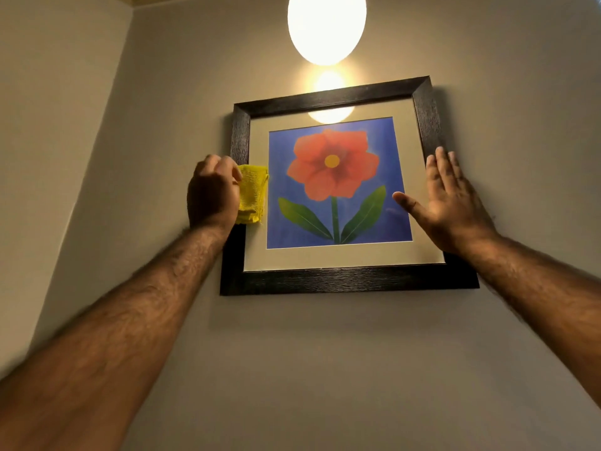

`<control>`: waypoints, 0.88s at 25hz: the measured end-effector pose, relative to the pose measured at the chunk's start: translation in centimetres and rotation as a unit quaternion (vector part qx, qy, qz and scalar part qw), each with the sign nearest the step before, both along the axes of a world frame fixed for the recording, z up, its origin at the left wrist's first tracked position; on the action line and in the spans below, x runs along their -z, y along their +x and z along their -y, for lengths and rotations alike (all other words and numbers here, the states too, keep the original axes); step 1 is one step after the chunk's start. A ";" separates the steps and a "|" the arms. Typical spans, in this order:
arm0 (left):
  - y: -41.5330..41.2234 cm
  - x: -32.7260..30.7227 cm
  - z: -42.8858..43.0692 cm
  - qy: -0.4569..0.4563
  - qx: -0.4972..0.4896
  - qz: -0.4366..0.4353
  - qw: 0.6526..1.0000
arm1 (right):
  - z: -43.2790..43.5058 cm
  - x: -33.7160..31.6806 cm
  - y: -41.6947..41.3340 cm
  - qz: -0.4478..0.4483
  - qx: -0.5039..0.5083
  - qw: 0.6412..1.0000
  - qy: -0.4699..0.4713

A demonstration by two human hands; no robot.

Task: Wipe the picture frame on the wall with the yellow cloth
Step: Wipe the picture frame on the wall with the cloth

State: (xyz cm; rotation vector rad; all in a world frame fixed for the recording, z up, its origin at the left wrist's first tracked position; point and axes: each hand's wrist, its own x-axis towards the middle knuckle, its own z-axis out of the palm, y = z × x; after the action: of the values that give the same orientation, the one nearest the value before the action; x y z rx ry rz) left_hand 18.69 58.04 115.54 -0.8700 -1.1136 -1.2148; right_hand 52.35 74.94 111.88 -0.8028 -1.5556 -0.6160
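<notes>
A dark wooden picture frame (341, 281) hangs on the wall, holding a red flower on blue with a pale mat. My left hand (213, 193) is shut on a folded yellow cloth (253, 193), pressing it against the frame's left side and the mat there. My right hand (447, 203) lies flat and open against the frame's right side, fingers spread upward, thumb over the glass. The left hand hides part of the left frame rail.
A glowing oval lamp (327, 27) hangs above the frame and reflects in the glass. The beige wall (325, 369) meets another wall in a corner at the left (97, 141).
</notes>
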 end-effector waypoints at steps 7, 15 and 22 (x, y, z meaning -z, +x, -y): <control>-1.0 5.2 -1.8 -0.107 0.034 -0.067 0.991 | -0.8 0.9 -0.6 -0.008 0.045 0.998 0.048; -2.3 15.6 -2.5 -0.154 0.042 -0.079 0.984 | -0.9 1.0 -0.7 -0.007 0.053 0.996 0.065; -1.0 0.4 -2.3 -0.196 0.061 -0.002 0.979 | -1.1 0.9 -0.6 -0.009 0.062 0.996 0.070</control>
State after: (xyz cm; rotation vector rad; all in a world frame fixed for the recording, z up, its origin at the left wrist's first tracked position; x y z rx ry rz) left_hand 17.68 60.31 115.14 -1.2533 -1.3374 -1.1074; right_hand 51.77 76.02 110.99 -0.7987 -1.4370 -0.7977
